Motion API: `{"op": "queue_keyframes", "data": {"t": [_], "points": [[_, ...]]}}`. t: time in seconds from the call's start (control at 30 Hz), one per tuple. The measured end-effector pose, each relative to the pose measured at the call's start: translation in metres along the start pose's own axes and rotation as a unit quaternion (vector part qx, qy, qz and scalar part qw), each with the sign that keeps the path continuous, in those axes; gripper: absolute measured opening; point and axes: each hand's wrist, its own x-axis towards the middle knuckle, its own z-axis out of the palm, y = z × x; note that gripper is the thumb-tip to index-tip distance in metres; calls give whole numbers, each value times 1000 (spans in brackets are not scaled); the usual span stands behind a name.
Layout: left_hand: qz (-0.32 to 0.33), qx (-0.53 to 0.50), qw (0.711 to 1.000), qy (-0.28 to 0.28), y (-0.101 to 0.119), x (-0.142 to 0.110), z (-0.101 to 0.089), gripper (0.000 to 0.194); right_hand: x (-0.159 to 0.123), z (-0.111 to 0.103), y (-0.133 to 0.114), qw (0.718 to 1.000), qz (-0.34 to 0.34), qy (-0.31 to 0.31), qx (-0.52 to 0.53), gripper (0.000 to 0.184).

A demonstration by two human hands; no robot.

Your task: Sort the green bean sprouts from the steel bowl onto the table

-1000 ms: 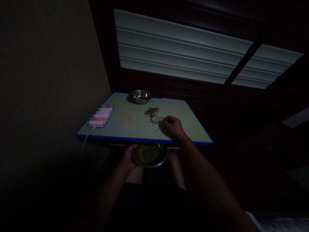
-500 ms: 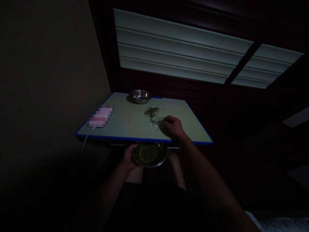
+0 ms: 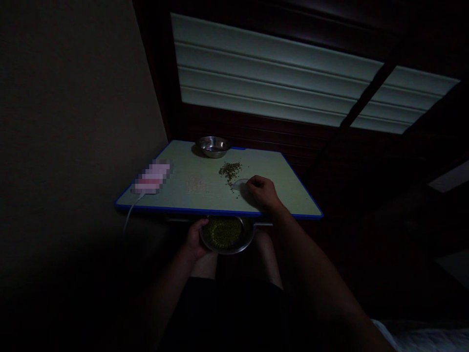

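Note:
My left hand [image 3: 197, 238] grips the left rim of a metal bowl [image 3: 234, 251], thumb over the edge. Small green beans or similar grains [image 3: 224, 231] fill the bowl's bottom. It sits below the table's front edge, above my legs. On the table, my right hand [image 3: 262, 189] is closed, pinching a thin, clear, flat piece [image 3: 240, 184] whose exact kind I cannot make out. Its free edge points left, beside a loose pile of small grains [image 3: 230, 170] scattered on the tabletop.
The pale table [image 3: 179, 195] has a blue rim. A second metal bowl [image 3: 214, 147] stands at its back edge. On the left lies a blurred-out pink-and-white device [image 3: 152, 177] with a white cable [image 3: 129, 215] hanging over the front edge. A wall [image 3: 80, 98] rises close on the left.

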Motion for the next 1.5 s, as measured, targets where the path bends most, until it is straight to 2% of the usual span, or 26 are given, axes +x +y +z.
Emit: {"op": "queue_keyframes", "data": {"t": [0.27, 0.5, 0.73, 0.93, 1.03, 1.13, 1.27, 1.5], "points": [[-2, -3, 1000, -2, 1, 2, -4, 22, 0, 1, 1, 1000, -5, -21, 5, 18], [-13, 2, 1000, -7, 2, 6, -10, 32, 0, 0, 1, 999, -17, -39, -3, 17], [-1, 11, 1000, 2, 2, 6, -8, 28, 1, 0, 4, 998, -38, -52, -15, 17], [-7, 3, 1000, -2, 2, 6, -7, 31, 1, 0, 2, 997, -30, -64, -11, 15], [-1, 15, 1000, 7, 2, 5, -7, 26, 1, 0, 1, 999, -22, -43, -4, 15], [-3, 13, 1000, -5, 2, 4, -7, 28, 1, 1, 0, 999, -25, -23, -5, 16], [-3, 15, 1000, -7, 2, 4, -7, 32, 2, 3, 0, 999, -15, -17, -30, 16], [10, 26, 1000, 6, 2, 1, -2, 25, 3, 2, 1, 996, 8, 38, -77, 15]]}}
